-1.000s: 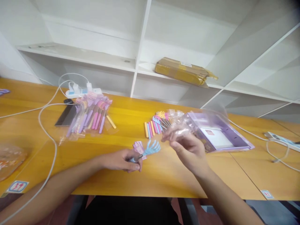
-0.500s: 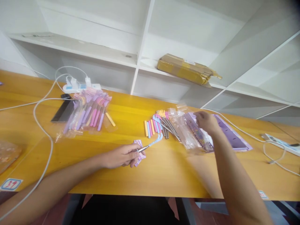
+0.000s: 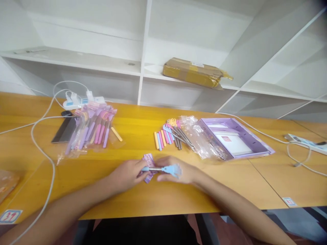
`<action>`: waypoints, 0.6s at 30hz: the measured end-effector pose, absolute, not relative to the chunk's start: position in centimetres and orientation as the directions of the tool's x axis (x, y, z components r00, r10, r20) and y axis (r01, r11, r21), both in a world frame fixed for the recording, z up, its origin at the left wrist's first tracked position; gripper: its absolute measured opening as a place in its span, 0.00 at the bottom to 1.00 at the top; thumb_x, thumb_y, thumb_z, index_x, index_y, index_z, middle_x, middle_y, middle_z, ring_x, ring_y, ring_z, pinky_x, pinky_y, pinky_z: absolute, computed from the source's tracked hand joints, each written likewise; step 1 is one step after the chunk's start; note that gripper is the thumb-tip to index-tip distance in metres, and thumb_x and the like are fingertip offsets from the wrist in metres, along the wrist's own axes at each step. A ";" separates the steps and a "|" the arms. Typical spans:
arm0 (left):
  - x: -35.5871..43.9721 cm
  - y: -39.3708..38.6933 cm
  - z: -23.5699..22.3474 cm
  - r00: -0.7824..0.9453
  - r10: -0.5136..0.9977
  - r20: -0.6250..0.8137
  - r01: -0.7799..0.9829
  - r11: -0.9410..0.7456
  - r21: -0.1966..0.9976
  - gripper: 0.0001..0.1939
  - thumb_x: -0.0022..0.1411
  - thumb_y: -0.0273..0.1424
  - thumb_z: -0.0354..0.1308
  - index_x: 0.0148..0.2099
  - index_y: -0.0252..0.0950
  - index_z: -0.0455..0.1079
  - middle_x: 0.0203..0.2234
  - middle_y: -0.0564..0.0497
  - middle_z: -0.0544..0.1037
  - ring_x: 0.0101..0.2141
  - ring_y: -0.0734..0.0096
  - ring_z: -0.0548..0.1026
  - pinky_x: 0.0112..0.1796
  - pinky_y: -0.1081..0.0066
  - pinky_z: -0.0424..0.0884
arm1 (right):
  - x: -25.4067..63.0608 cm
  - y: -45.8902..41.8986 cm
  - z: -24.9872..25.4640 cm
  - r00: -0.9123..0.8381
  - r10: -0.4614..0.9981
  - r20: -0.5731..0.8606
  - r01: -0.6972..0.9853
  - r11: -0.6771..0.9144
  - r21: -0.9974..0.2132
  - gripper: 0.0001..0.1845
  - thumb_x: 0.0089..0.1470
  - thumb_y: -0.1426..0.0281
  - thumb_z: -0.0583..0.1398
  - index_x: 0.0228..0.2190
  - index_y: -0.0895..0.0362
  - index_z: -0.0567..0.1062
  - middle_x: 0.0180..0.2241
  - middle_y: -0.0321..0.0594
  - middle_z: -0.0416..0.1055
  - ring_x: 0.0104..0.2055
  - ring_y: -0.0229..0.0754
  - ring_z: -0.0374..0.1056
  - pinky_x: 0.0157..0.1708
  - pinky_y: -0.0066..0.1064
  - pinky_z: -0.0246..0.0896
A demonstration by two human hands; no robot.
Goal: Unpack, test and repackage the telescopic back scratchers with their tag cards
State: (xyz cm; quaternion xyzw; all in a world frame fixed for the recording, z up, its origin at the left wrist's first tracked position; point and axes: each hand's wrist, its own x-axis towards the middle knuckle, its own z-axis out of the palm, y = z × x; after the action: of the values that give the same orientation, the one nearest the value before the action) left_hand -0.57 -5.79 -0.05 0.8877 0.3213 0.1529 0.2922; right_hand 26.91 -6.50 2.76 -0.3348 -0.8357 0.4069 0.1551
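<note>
My left hand (image 3: 126,175) pinches the metal stem of a small back scratcher with a light blue hand-shaped head (image 3: 171,169). My right hand (image 3: 182,172) grips that blue head from the other side, its fingers closed around it. Both hands rest low over the yellow wooden table (image 3: 163,194), close together. Under them lies a small pink printed card (image 3: 148,160). Just beyond sits a row of loose scratchers (image 3: 168,136) with pastel handles and metal stems.
A pile of bagged scratchers (image 3: 92,127) lies at the left beside a dark phone (image 3: 62,129) and a power strip (image 3: 81,101) with white cables. Crumpled clear bags (image 3: 201,137) and a purple box (image 3: 233,139) sit at the right. White shelves behind hold a taped parcel (image 3: 194,73).
My right hand left the clear bags by the purple box and came back to take the blue head of the scratcher. My left hand kept hold of the stem.
</note>
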 end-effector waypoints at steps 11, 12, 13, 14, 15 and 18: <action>-1.1 -6.5 -0.3 0.788 0.604 0.118 0.578 -0.793 0.193 0.10 0.73 0.25 0.50 0.41 0.37 0.72 0.28 0.46 0.79 0.26 0.63 0.73 0.28 0.68 0.64 | 20.8 -10.8 1.8 -0.508 0.855 0.108 0.117 0.193 -0.974 0.30 0.73 0.49 0.51 0.23 0.53 0.55 0.24 0.31 0.49 0.28 0.36 0.47 0.28 0.33 0.45; -1.0 -6.5 0.0 0.796 0.594 0.118 0.571 -0.800 0.181 0.10 0.73 0.25 0.50 0.40 0.37 0.72 0.27 0.46 0.78 0.25 0.64 0.72 0.27 0.68 0.63 | 20.8 -11.1 2.1 -0.499 0.860 0.110 0.111 0.190 -0.976 0.30 0.73 0.49 0.51 0.24 0.53 0.53 0.25 0.31 0.48 0.27 0.36 0.46 0.28 0.33 0.44; -1.0 -6.5 0.2 0.800 0.585 0.131 0.563 -0.808 0.175 0.11 0.73 0.24 0.49 0.39 0.37 0.71 0.26 0.47 0.77 0.24 0.65 0.71 0.27 0.68 0.62 | 20.7 -11.3 2.3 -0.494 0.862 0.114 0.113 0.193 -0.975 0.30 0.74 0.50 0.51 0.24 0.53 0.52 0.25 0.30 0.47 0.27 0.35 0.45 0.28 0.33 0.43; -0.9 -6.5 0.3 0.805 0.574 0.151 0.550 -0.817 0.173 0.12 0.73 0.25 0.49 0.38 0.37 0.71 0.25 0.48 0.75 0.24 0.66 0.70 0.26 0.69 0.61 | 20.7 -11.5 2.5 -0.491 0.864 0.115 0.121 0.199 -0.972 0.30 0.74 0.51 0.51 0.24 0.53 0.52 0.25 0.30 0.46 0.27 0.35 0.45 0.28 0.33 0.43; -0.8 -6.5 0.3 0.809 0.561 0.176 0.535 -0.827 0.175 0.12 0.73 0.25 0.49 0.37 0.38 0.71 0.24 0.48 0.75 0.23 0.66 0.69 0.26 0.69 0.60 | 20.7 -11.7 2.8 -0.491 0.863 0.117 0.134 0.208 -0.969 0.29 0.74 0.51 0.51 0.24 0.53 0.52 0.24 0.30 0.46 0.27 0.35 0.45 0.28 0.33 0.42; -1.3 -5.7 0.2 0.805 0.538 0.250 0.505 -0.842 0.189 0.14 0.73 0.25 0.47 0.36 0.38 0.71 0.23 0.48 0.74 0.24 0.66 0.69 0.25 0.69 0.59 | 21.7 -12.4 3.5 -0.466 0.877 0.121 0.195 0.234 -0.952 0.29 0.74 0.51 0.51 0.24 0.53 0.53 0.24 0.30 0.48 0.26 0.35 0.45 0.27 0.32 0.42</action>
State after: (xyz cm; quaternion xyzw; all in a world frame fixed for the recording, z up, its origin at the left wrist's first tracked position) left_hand -1.27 -5.66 0.19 0.9482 0.2751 0.1482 0.0566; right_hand 21.74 -12.44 3.45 -0.3808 -0.7036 0.4876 0.3496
